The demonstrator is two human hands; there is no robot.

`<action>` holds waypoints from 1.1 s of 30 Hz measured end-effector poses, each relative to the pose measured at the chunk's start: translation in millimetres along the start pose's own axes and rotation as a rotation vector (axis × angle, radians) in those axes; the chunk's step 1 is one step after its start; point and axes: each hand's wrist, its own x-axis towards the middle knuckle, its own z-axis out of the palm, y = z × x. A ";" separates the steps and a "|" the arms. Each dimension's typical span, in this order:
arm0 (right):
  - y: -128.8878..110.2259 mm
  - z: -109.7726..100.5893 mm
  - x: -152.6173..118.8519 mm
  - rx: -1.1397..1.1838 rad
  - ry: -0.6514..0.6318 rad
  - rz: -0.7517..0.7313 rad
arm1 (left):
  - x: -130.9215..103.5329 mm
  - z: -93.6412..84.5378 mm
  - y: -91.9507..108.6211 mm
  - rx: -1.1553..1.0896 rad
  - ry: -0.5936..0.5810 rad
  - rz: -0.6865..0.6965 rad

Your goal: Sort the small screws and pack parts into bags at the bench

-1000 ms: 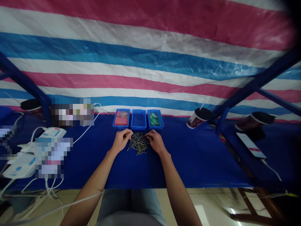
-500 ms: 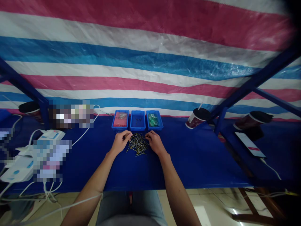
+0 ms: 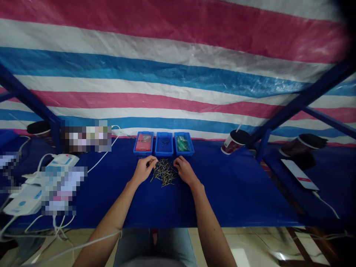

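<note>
A loose pile of thin metal screws or pins [image 3: 164,172] lies on the blue table [image 3: 230,185], between my two hands. My left hand [image 3: 144,168] rests at the pile's upper left edge, its fingers curled and the fingertips together; whatever they hold is too small to make out. At the upper right edge is my right hand [image 3: 184,169], fingers bent inward in a pinch, their tips partly hidden. Just beyond stand three blue bins: the left bin [image 3: 134,151] holds a pink-red packet [image 3: 144,142], the middle bin [image 3: 164,152] a few dark pieces, the right bin [image 3: 191,151] green packets [image 3: 182,143].
A lidded cup [image 3: 235,142] with a straw stands right of the bins. Farther right are another cup [image 3: 302,145] and a phone [image 3: 299,174] on a cable. White power strips [image 3: 27,198] and cables crowd the left. A striped sheet [image 3: 178,81] hangs behind.
The whole view has shifted slightly, with everything sitting a little lower and farther right. Both hands stay at the same places beside the pile.
</note>
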 end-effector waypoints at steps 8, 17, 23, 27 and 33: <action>-2.7 -1.6 -2.6 0.052 -0.006 0.015 | 0.3 0.6 -0.2 -0.007 0.002 -0.004; -9.4 -8.1 1.0 0.193 0.044 0.054 | 0.5 0.7 0.5 -0.007 0.002 -0.007; -27.9 1.5 0.4 0.190 0.132 0.004 | -0.8 1.1 -1.2 -0.014 -0.037 -0.004; -41.3 8.1 -0.8 0.111 0.121 -0.063 | -2.0 2.8 0.1 0.070 -0.103 0.054; -47.4 10.9 -2.4 0.069 0.103 -0.087 | -3.1 4.1 3.7 0.137 -0.125 0.102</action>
